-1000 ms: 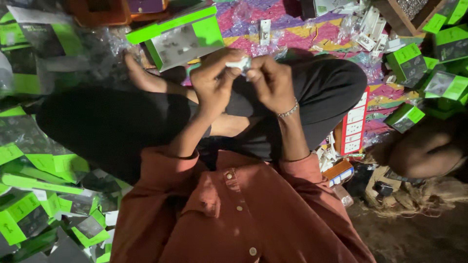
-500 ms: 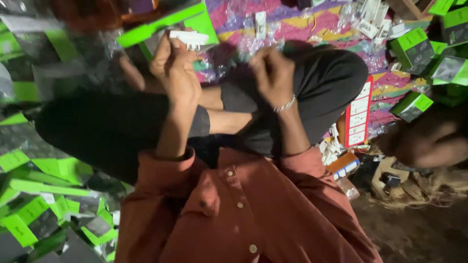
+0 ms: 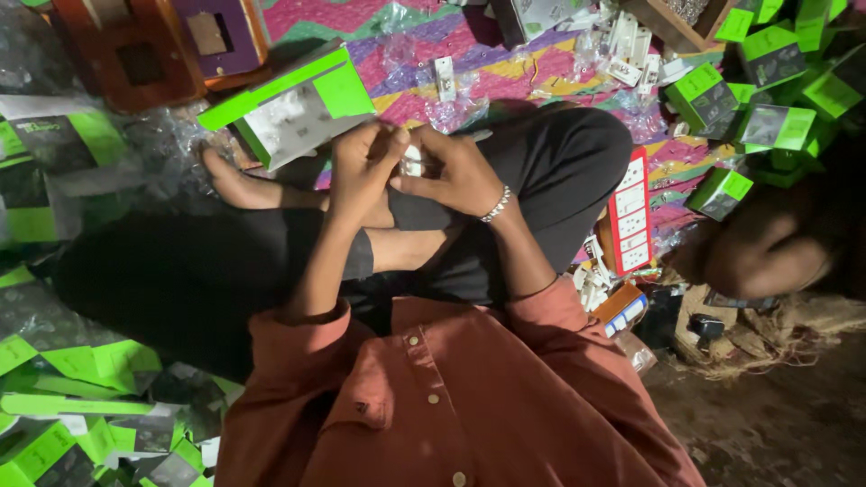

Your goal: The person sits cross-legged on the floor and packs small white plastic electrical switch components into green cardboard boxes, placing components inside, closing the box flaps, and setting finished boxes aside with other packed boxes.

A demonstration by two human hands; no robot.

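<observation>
White small part (image 3: 412, 162) pinched between left hand (image 3: 361, 171) and right hand (image 3: 451, 173); both grips closed.

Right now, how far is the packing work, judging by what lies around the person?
Looks done: closed green boxes piled at the far right. In hand: the left hand and right hand hold a small white part. Left: flat green cartons and loose white parts.

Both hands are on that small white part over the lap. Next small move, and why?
Probably carry the small white plastic part to the open green-and-grey cardboard box just past the left hand. Both the left hand and the right hand pinch the part between them, and the box lies open within close reach.
</observation>
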